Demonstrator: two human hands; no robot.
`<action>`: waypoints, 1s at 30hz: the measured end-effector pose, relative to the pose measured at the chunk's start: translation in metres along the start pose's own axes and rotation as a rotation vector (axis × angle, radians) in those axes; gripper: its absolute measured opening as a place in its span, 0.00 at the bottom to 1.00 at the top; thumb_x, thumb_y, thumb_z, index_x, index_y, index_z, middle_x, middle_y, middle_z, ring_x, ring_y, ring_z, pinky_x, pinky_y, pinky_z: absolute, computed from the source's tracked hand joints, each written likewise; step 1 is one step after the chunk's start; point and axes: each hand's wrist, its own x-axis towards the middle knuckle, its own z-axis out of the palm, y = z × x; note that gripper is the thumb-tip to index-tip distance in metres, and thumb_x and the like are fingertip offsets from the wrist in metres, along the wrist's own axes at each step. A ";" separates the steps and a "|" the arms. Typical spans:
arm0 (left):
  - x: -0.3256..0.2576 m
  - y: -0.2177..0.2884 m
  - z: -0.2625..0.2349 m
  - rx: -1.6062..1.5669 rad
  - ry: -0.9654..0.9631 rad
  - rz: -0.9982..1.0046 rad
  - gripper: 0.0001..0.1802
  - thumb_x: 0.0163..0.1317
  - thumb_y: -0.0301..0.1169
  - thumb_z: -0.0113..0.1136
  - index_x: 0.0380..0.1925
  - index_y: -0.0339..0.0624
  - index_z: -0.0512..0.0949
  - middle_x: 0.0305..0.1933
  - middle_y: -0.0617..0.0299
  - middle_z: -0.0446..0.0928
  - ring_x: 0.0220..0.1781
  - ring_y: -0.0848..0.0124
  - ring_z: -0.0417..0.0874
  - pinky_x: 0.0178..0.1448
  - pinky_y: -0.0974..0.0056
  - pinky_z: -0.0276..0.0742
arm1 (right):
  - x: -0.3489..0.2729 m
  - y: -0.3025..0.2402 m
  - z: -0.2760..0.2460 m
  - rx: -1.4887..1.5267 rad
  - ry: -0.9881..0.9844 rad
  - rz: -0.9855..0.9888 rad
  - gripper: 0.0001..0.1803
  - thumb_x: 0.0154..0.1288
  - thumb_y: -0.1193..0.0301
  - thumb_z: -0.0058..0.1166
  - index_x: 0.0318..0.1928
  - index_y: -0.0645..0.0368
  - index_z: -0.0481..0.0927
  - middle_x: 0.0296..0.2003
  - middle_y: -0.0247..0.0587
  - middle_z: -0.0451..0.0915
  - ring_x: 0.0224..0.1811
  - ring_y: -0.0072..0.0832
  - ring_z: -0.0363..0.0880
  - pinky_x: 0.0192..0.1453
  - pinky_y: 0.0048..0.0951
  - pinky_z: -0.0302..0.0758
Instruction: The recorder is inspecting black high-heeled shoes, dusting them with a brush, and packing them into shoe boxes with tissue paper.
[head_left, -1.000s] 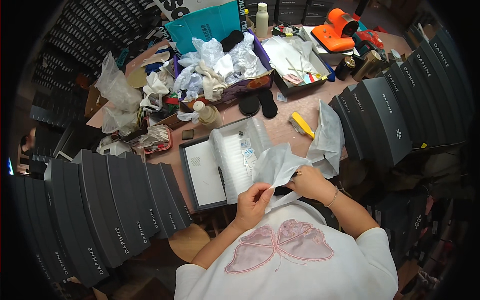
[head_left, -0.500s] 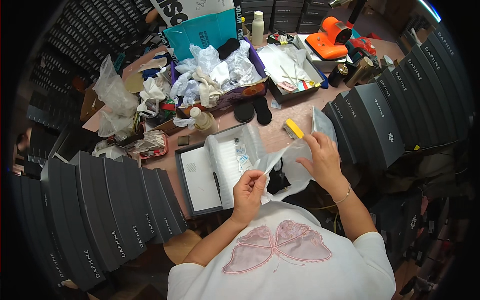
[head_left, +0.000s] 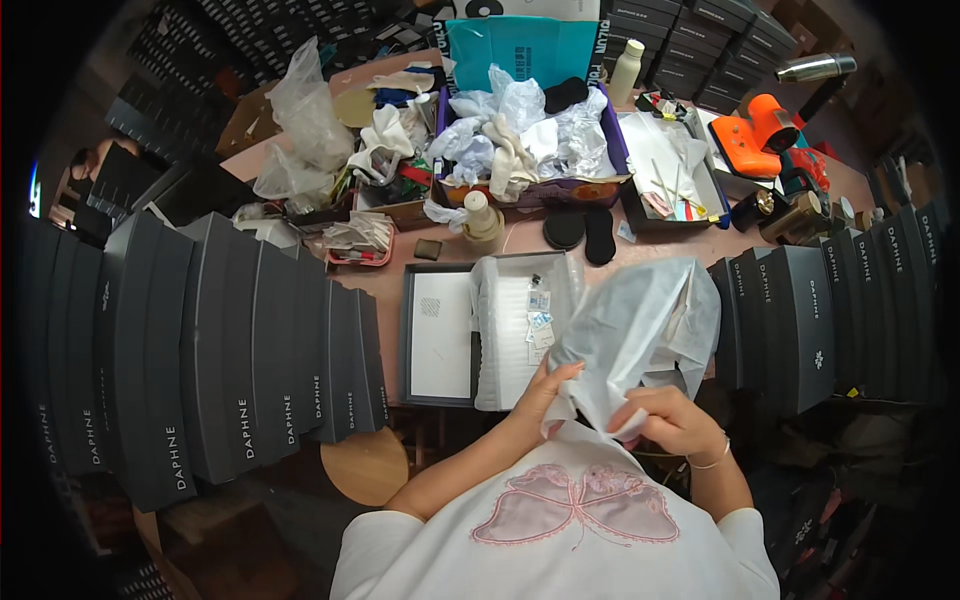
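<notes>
The white fabric bag [head_left: 640, 330] is the item in hand: it is held up over the near edge of the pink table [head_left: 380, 290], between your chest and the open grey box [head_left: 440, 335], and it hangs loose and crumpled, with its lower edge gathered at your hands. Around you, note the largest items first: stacks of closed dark grey boxes [head_left: 220, 350] stand to your left, and a second row of the same boxes [head_left: 810, 330] stands to your right. At the far side of the table a purple tray [head_left: 610, 150] holds crumpled white wrappings, and beside it stands an orange tool [head_left: 765, 135]. The open grey box lies flat just in front of the bag; its left half shows a white liner, its right half holds white padding with small tags [head_left: 538, 318] on top. Your left hand [head_left: 545, 385] grips the bag's lower left edge, fingers curled and pressed together on the fabric. Your right hand [head_left: 672, 420] pinches the bag's lower right edge between thumb and fingers. Judged from this layout, the work is at an early to middle stage: the box is open and lined, the bag is out and being handled, but whether it holds anything cannot be told. The bag is not yet in the box, and the box is not yet closed.
</notes>
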 end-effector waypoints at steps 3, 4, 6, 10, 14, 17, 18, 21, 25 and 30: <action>0.014 -0.018 0.027 0.234 -0.047 0.677 0.49 0.55 0.33 0.68 0.70 0.45 0.47 0.67 0.49 0.60 0.66 0.56 0.67 0.69 0.57 0.63 | -0.043 0.074 -0.016 0.365 0.326 0.129 0.26 0.68 0.61 0.44 0.60 0.66 0.70 0.50 0.43 0.77 0.49 0.30 0.78 0.52 0.33 0.75; 0.007 -0.011 0.039 0.424 -0.060 0.725 0.56 0.53 0.30 0.70 0.72 0.43 0.39 0.69 0.47 0.54 0.70 0.60 0.59 0.69 0.59 0.59 | -0.037 0.081 -0.009 0.460 0.505 0.076 0.33 0.71 0.51 0.44 0.65 0.64 0.65 0.55 0.43 0.75 0.55 0.32 0.76 0.58 0.33 0.75; 0.013 -0.026 0.040 0.890 -0.121 0.862 0.51 0.54 0.30 0.69 0.71 0.45 0.46 0.70 0.43 0.53 0.71 0.54 0.58 0.72 0.57 0.56 | -0.022 0.074 0.008 0.736 0.669 -0.268 0.38 0.69 0.48 0.47 0.69 0.61 0.57 0.60 0.42 0.71 0.61 0.33 0.72 0.64 0.37 0.70; -0.019 -0.008 0.013 1.121 -0.325 1.026 0.39 0.56 0.29 0.67 0.67 0.43 0.61 0.69 0.47 0.58 0.71 0.52 0.60 0.71 0.55 0.59 | 0.022 0.079 0.007 0.708 1.021 -0.311 0.32 0.64 0.61 0.59 0.63 0.61 0.62 0.56 0.39 0.72 0.58 0.32 0.73 0.63 0.38 0.69; -0.040 -0.053 -0.150 0.426 0.302 0.103 0.24 0.64 0.46 0.59 0.49 0.37 0.75 0.42 0.60 0.77 0.40 0.72 0.79 0.43 0.68 0.78 | 0.081 0.113 0.015 0.606 0.545 -0.138 0.31 0.61 0.66 0.60 0.61 0.66 0.64 0.54 0.42 0.74 0.56 0.32 0.74 0.61 0.34 0.70; -0.035 -0.072 -0.191 -0.289 0.370 -0.137 0.29 0.60 0.56 0.60 0.45 0.41 0.75 0.38 0.62 0.74 0.37 0.71 0.76 0.41 0.66 0.74 | 0.145 0.166 0.039 0.198 0.264 0.120 0.34 0.58 0.62 0.63 0.59 0.70 0.66 0.51 0.50 0.77 0.54 0.39 0.76 0.58 0.35 0.72; -0.018 -0.081 -0.203 -0.360 0.349 -0.108 0.26 0.60 0.55 0.61 0.42 0.43 0.74 0.40 0.61 0.75 0.40 0.70 0.76 0.44 0.64 0.73 | 0.159 0.187 0.046 -0.060 0.229 0.184 0.36 0.57 0.61 0.64 0.59 0.71 0.65 0.53 0.54 0.76 0.54 0.42 0.76 0.58 0.36 0.72; 0.017 -0.084 -0.191 -0.409 0.326 0.220 0.15 0.64 0.43 0.61 0.40 0.43 0.75 0.41 0.63 0.77 0.42 0.70 0.76 0.43 0.62 0.72 | 0.175 0.216 0.059 -0.650 0.113 0.316 0.38 0.57 0.59 0.64 0.60 0.71 0.64 0.55 0.64 0.72 0.54 0.51 0.75 0.57 0.39 0.73; -0.020 -0.056 -0.163 0.709 0.445 0.652 0.08 0.60 0.32 0.63 0.36 0.41 0.79 0.43 0.58 0.78 0.47 0.63 0.77 0.50 0.59 0.72 | 0.201 0.184 0.018 -0.737 0.286 0.144 0.31 0.60 0.65 0.58 0.60 0.68 0.65 0.50 0.70 0.73 0.49 0.57 0.77 0.54 0.44 0.74; -0.020 -0.036 -0.118 1.718 -0.031 1.082 0.10 0.50 0.30 0.66 0.34 0.44 0.83 0.46 0.54 0.78 0.59 0.53 0.73 0.66 0.49 0.63 | 0.271 0.206 -0.008 -0.902 0.426 0.155 0.16 0.61 0.75 0.50 0.50 0.65 0.73 0.44 0.66 0.76 0.42 0.58 0.78 0.49 0.47 0.76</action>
